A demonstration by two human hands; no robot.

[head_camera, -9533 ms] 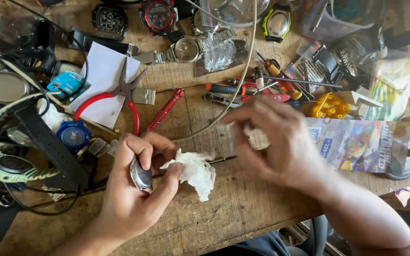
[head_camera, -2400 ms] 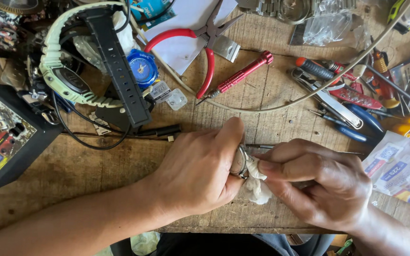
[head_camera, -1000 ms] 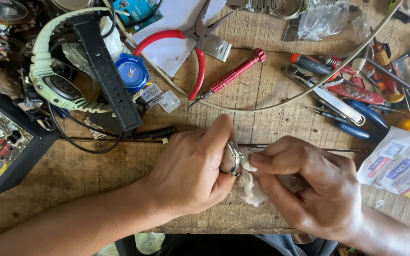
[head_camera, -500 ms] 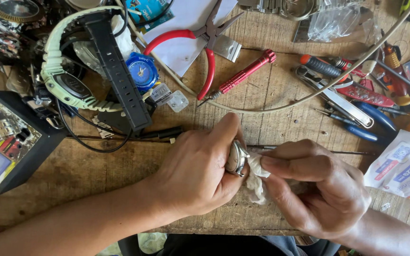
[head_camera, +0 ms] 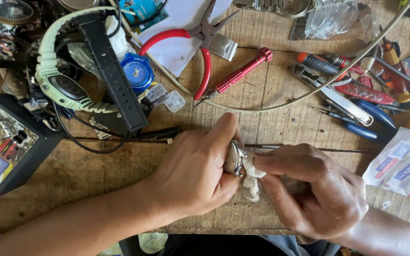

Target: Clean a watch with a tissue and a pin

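Head view, looking down on a wooden table; left hand closed around a small round metal watch case, thumb on top, case held at the front edge of the table, near the middle; right hand just beside it, fingers pinched on a white cloth; cloth pressed against the watch case, touching it; both hands close together, meeting at the case.

Behind the hands, red pliers lying on a white paper; beside them a red screwdriver, tilted; farther left a pale green watch with a black strap across it, and a small blue round watch face next to the strap; at the left edge a black box; on the right a heap of small tools with red and blue handles; a thin pale cable curving over the table; colourful packets near the right wrist.
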